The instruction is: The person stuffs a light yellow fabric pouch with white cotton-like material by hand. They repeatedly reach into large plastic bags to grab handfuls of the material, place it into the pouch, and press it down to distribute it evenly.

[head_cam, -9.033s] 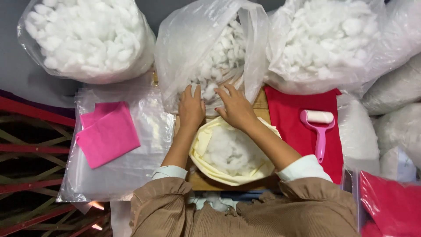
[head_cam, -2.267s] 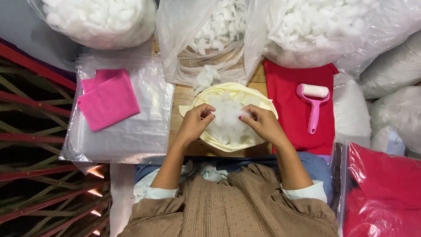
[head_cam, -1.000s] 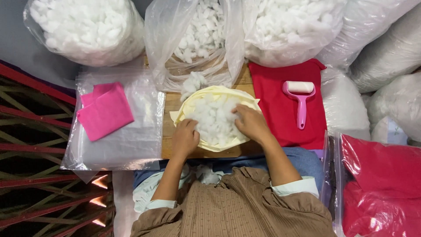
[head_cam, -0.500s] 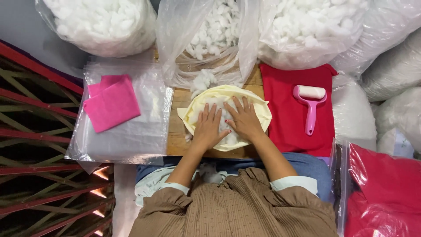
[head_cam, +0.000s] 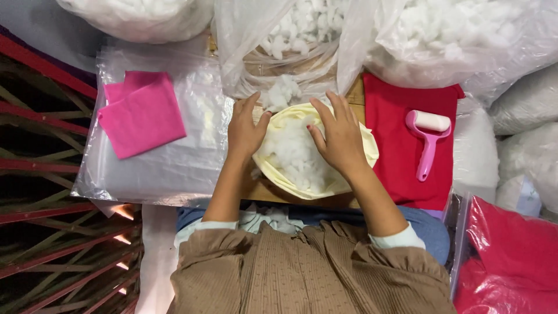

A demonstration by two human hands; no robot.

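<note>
With our left hand and right hand pressing flat, fingers spread and gripping nothing, the loose white stuffing could spill from the pale yellow fabric cover.

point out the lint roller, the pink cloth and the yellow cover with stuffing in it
lint roller [head_cam: 427, 136], head view, on its pink neck below the white roll
pink cloth [head_cam: 143, 114], head view, middle of the fold
yellow cover [head_cam: 367, 152], head view, right rim
</note>
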